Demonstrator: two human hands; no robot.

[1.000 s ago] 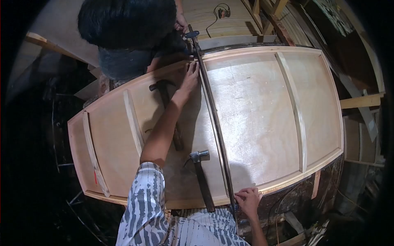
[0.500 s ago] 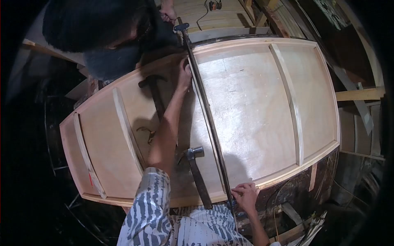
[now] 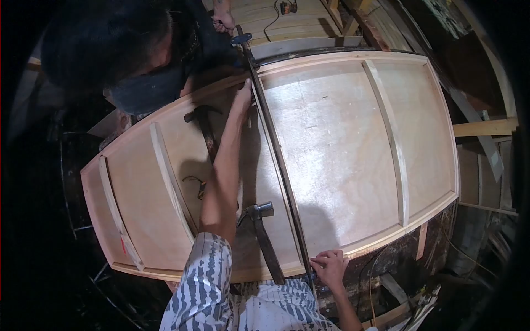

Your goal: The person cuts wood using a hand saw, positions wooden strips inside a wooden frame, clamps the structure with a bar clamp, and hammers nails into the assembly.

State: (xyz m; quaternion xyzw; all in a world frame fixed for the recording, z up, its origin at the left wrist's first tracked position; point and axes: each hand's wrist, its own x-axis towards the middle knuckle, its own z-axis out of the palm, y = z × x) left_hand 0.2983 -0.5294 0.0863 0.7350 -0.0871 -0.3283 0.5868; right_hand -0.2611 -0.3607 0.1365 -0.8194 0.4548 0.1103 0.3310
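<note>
A long dark bar clamp (image 3: 277,165) spans a wooden-framed panel (image 3: 348,138), alongside a thin wooden strip (image 3: 269,128). My left hand (image 3: 243,98) reaches to the far side, its fingers closed against the strip beside the bar and partly hidden. At the near edge, my right hand (image 3: 329,267) has bent fingers closed at the clamp's near end. One claw hammer (image 3: 264,237) lies on the panel between my arms. Another hammer (image 3: 207,128) rests left of my forearm, which partly covers it.
Across the panel a person in dark clothing leans in, one hand (image 3: 223,23) at the clamp's far end by its blue jaw (image 3: 241,39). Wooden cross slats (image 3: 389,143) divide the panel. Scrap wood (image 3: 393,289) and a cable lie below right.
The clamp's far end has shifted slightly left. My left hand has moved slightly left, while my right hand stays almost in place. The other person's head has moved left.
</note>
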